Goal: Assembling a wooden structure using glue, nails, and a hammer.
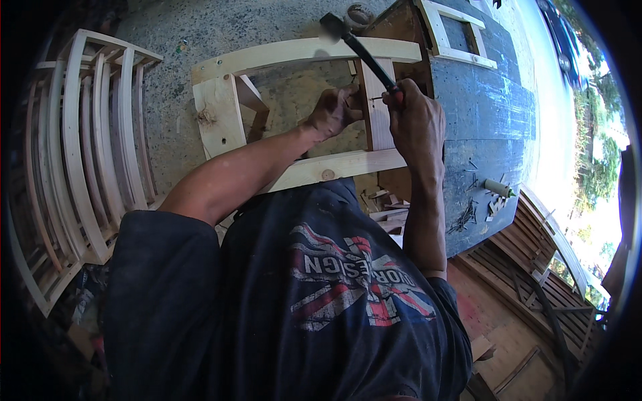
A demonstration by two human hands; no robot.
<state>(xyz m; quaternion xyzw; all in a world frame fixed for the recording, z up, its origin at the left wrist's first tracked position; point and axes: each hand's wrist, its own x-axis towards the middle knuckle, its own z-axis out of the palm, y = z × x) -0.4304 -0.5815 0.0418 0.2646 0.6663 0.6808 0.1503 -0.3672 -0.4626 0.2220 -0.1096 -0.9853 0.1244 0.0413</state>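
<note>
My right hand (416,117) is wrapped round the red and black handle of a hammer (371,59). The hammer's dark head points up and to the left, above a pale wooden frame (294,55). A thin nail (376,99) sticks out of a crosspiece (381,130) that spans the two long rails of this frame, close to my right fingers. On the crosspiece's left side, my left hand (332,113) is closed at its edge, with some fingertips hidden. The frame's near rail (334,168) runs just in front of my body.
Slatted wooden frames (100,147) stand on the left. A dark worktop (478,154) on the right carries another small frame (461,33), scattered nails (463,217) and a pale tube (498,188). Offcuts (391,212) lie below the near rail. Slatted panels (535,254) lean at the lower right.
</note>
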